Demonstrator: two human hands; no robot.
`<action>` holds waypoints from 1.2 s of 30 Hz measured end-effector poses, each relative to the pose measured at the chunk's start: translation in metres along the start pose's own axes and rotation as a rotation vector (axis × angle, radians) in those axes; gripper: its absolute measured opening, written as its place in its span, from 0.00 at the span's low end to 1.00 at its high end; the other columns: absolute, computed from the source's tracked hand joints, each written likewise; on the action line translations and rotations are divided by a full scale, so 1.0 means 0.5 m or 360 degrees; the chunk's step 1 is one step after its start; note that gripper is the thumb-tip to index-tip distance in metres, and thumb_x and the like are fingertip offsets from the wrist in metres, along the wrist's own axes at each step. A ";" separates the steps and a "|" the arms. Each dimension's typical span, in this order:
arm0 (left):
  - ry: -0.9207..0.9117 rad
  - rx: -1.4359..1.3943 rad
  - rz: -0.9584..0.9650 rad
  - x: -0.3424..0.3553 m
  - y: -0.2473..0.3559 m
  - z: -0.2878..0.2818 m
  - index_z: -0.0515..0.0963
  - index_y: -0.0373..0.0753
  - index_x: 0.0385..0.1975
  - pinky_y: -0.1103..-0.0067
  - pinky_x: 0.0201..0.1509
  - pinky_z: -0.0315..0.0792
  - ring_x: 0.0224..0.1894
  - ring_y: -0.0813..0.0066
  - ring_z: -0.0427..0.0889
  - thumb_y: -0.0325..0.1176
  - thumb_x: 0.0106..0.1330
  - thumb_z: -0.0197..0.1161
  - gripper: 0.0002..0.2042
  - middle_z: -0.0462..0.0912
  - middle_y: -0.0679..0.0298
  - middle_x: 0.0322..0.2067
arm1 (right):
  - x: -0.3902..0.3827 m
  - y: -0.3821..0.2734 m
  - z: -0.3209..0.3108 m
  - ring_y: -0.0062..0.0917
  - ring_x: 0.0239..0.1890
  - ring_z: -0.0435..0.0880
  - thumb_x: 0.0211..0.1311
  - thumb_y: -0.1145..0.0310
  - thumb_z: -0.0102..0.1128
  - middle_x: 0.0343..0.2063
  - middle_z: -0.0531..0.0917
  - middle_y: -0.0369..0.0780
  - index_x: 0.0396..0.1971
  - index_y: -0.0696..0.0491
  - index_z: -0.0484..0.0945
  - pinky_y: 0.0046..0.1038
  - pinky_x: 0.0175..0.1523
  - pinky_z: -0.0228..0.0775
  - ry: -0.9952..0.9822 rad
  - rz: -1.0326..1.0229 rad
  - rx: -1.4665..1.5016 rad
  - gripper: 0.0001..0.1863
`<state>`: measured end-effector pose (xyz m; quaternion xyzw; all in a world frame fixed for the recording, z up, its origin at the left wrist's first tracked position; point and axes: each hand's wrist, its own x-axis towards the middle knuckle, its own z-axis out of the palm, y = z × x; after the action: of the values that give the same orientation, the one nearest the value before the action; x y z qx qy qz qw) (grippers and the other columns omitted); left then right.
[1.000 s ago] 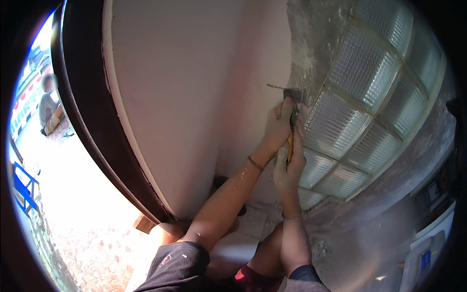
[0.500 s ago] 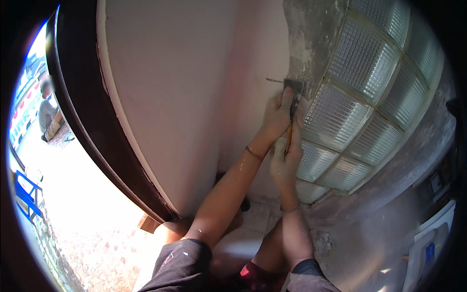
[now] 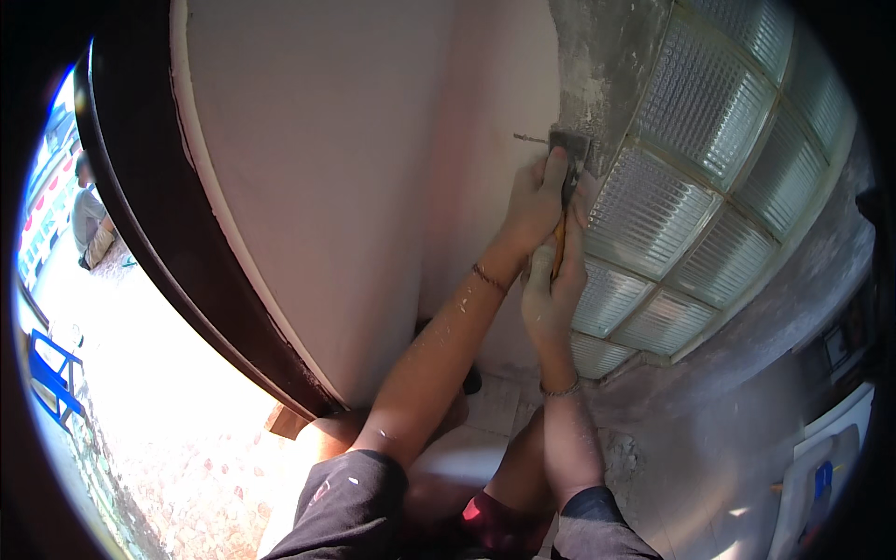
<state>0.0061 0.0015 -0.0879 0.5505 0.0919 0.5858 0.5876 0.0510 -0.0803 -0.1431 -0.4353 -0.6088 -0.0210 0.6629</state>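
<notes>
Both hands hold one scraper (image 3: pixel 570 147) against the wall, its flat dark blade lying at the edge between pale paint and a rough grey patch (image 3: pixel 611 56). My left hand (image 3: pixel 534 207) is closed round the upper part, thumb pressed along the blade. Lower down, my right hand (image 3: pixel 554 287) wraps the orange-yellow handle (image 3: pixel 560 245), with some of its fingers stretched up along the tool. Part of the handle is hidden by the fingers. Left of the blade a thin dark line (image 3: pixel 530 138) shows on the wall; whether it is a crack or a stick I cannot tell.
A ribbed glass-block window (image 3: pixel 653 210) adjoins the grey patch on the right. On the left, a dark door frame (image 3: pixel 187 252) borders a sunlit outside area, where a person (image 3: pixel 91 224) sits near a blue folding frame (image 3: pixel 56 373). Rubble (image 3: pixel 621 453) lies on the floor.
The scraper and both hands appear slightly higher in the picture, still together at the paint edge. The view has shifted a little too. Both hands keep their grip.
</notes>
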 end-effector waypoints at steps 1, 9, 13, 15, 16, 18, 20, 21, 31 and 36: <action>0.0042 0.0036 -0.0141 0.002 -0.002 -0.001 0.76 0.33 0.29 0.80 0.29 0.73 0.21 0.78 0.77 0.48 0.81 0.48 0.24 0.79 0.63 0.20 | 0.002 0.002 -0.002 0.34 0.37 0.88 0.77 0.68 0.44 0.42 0.84 0.53 0.68 0.63 0.64 0.32 0.42 0.79 0.0011 -0.0118 -0.0065 0.24; 0.0148 0.0123 0.0200 0.025 -0.007 0.006 0.77 0.32 0.30 0.79 0.33 0.73 0.24 0.79 0.77 0.46 0.81 0.46 0.24 0.80 0.64 0.21 | 0.013 0.009 0.005 0.37 0.44 0.88 0.77 0.67 0.43 0.48 0.84 0.52 0.68 0.65 0.63 0.33 0.48 0.79 0.0027 0.0015 -0.0013 0.25; 0.0027 0.0005 0.0250 0.023 0.008 0.009 0.77 0.33 0.30 0.79 0.33 0.73 0.23 0.81 0.76 0.46 0.81 0.46 0.24 0.80 0.64 0.22 | 0.020 0.002 0.004 0.40 0.54 0.84 0.77 0.68 0.43 0.56 0.80 0.54 0.68 0.65 0.62 0.34 0.57 0.76 -0.0104 0.0232 0.0192 0.25; 0.0094 0.0065 0.0095 0.022 0.010 0.009 0.77 0.33 0.29 0.79 0.33 0.72 0.23 0.81 0.76 0.46 0.81 0.47 0.24 0.80 0.64 0.21 | 0.025 -0.002 0.005 0.40 0.59 0.82 0.77 0.68 0.43 0.61 0.76 0.55 0.69 0.65 0.61 0.34 0.61 0.74 0.0004 -0.0057 0.0021 0.25; 0.0142 0.0109 -0.0031 0.023 0.010 0.008 0.77 0.33 0.29 0.79 0.33 0.72 0.23 0.81 0.76 0.46 0.81 0.47 0.24 0.80 0.64 0.21 | 0.031 -0.002 0.002 0.40 0.60 0.81 0.77 0.68 0.43 0.62 0.75 0.55 0.69 0.65 0.61 0.34 0.62 0.74 0.0043 -0.0253 -0.0061 0.25; 0.0069 0.0066 0.0163 0.029 0.007 0.007 0.77 0.33 0.28 0.79 0.33 0.73 0.23 0.80 0.76 0.46 0.81 0.47 0.24 0.80 0.63 0.22 | 0.039 -0.003 0.000 0.40 0.62 0.79 0.77 0.69 0.44 0.65 0.72 0.55 0.69 0.65 0.61 0.34 0.64 0.72 0.0008 -0.0145 0.0041 0.26; 0.0088 0.0155 0.0229 0.037 0.003 0.007 0.77 0.33 0.28 0.79 0.33 0.73 0.23 0.79 0.76 0.47 0.81 0.46 0.24 0.80 0.63 0.22 | 0.041 -0.005 -0.002 0.40 0.63 0.78 0.77 0.69 0.44 0.67 0.70 0.56 0.69 0.65 0.61 0.35 0.64 0.72 -0.0036 -0.0061 0.0034 0.26; 0.0130 0.0245 0.0285 0.040 0.003 0.006 0.76 0.33 0.28 0.79 0.32 0.73 0.22 0.79 0.77 0.47 0.81 0.46 0.24 0.80 0.62 0.23 | 0.039 -0.008 -0.003 0.40 0.64 0.77 0.76 0.69 0.44 0.67 0.69 0.56 0.69 0.65 0.61 0.35 0.65 0.71 -0.0044 -0.0061 -0.0024 0.26; 0.0090 0.0106 -0.0129 0.035 0.043 0.017 0.76 0.33 0.33 0.78 0.32 0.73 0.27 0.80 0.76 0.46 0.81 0.46 0.22 0.79 0.64 0.25 | 0.065 -0.025 -0.002 0.45 0.65 0.75 0.74 0.73 0.43 0.69 0.67 0.55 0.69 0.66 0.60 0.36 0.67 0.69 0.0073 -0.0400 -0.0252 0.27; 0.0159 0.0125 0.0185 0.053 0.034 0.024 0.77 0.33 0.32 0.78 0.32 0.73 0.26 0.79 0.77 0.46 0.81 0.46 0.23 0.80 0.63 0.26 | 0.074 -0.027 -0.006 0.45 0.67 0.73 0.75 0.73 0.42 0.70 0.66 0.53 0.70 0.64 0.59 0.36 0.68 0.67 -0.0025 -0.0278 -0.0211 0.27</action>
<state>0.0129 0.0110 -0.0562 0.5476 0.1117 0.6417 0.5252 0.0555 -0.0722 -0.1047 -0.4236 -0.6468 -0.1154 0.6236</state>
